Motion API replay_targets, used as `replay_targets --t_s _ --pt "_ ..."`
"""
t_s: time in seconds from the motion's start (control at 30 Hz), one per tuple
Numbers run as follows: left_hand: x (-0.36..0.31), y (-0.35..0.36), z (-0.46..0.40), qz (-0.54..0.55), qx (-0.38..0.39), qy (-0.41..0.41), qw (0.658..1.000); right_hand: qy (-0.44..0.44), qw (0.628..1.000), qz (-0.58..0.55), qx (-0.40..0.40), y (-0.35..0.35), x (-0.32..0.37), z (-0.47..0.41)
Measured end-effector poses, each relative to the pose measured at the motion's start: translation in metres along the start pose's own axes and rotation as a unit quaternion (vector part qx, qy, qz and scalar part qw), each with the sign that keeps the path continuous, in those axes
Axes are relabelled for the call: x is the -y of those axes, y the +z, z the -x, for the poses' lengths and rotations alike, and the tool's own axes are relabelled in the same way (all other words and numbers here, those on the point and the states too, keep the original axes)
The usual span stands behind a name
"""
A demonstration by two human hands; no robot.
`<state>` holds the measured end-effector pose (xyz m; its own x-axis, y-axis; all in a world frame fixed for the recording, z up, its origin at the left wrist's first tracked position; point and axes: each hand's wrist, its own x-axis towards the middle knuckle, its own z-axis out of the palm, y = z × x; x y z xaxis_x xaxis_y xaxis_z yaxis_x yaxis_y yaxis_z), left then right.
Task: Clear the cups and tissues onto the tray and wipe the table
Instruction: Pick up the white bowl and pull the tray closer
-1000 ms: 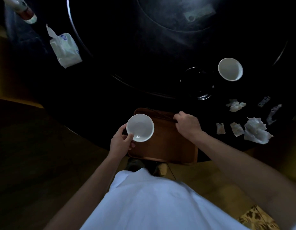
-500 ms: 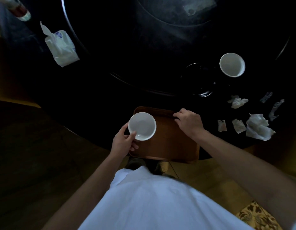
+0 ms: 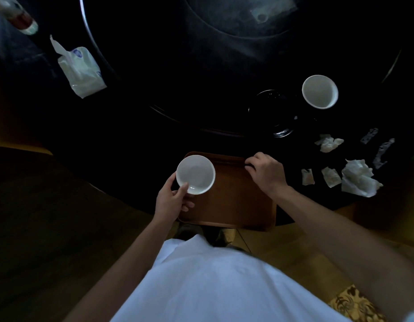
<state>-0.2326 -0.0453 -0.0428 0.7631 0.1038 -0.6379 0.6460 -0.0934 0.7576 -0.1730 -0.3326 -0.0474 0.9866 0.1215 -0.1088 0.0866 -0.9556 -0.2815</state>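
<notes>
Round dark table [image 3: 136,126]: bears all items below. Rectangular brown tray [image 3: 233,201]: at the table's near edge, overhanging it. Right hand [image 3: 267,174]: fingers curled over the tray's far right corner. Left hand [image 3: 171,201]: thumb and fingers pinching the rim of a shallow white cup [image 3: 195,174], held over the tray's left side. Deep white cup [image 3: 319,91]: far right of the tray. Crumpled white tissues [image 3: 357,180]: right of the tray.

Tissue pack [image 3: 81,72] and bottle [image 3: 21,18], far left.
</notes>
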Motion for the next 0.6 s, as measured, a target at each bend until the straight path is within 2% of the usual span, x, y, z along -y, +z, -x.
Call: replay_targets --t_s 0.3,0.6 --pt "-0.002 0.0 -0.002 0.001 0.008 -0.005 1.0 0.022 0.999 -0.04 0.0 0.006 0.011 -0.005" --pt "0.0 0.007 0.001 0.01 -0.022 0.008 1.0 0.03 0.997 -0.068 -0.003 0.01 0.007 0.003"
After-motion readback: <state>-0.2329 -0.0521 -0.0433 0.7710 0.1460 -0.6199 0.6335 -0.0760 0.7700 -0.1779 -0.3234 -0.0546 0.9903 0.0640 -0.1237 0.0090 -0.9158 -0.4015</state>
